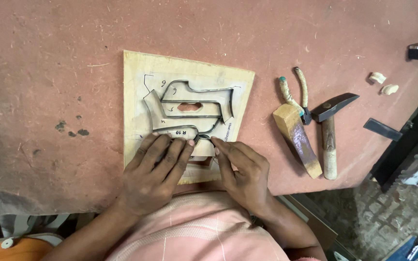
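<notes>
**Both hands pressing a bent steel strip onto a wooden board**

The left hand [155, 169] is lying flat, fingers spread, pinning the bent steel strip [189, 108] against the pale wooden board [134, 96]. The right hand [240, 169] is pinching the strip's lower end. Pliers [298, 94], a hammer [330, 130] and a wooden block [298, 140] are lying well apart on the reddish worktable [49, 72].

A workshop: hammer [329, 140], pliers [297, 94] and wood block [298, 139] on a worn workbench [49, 72].
</notes>
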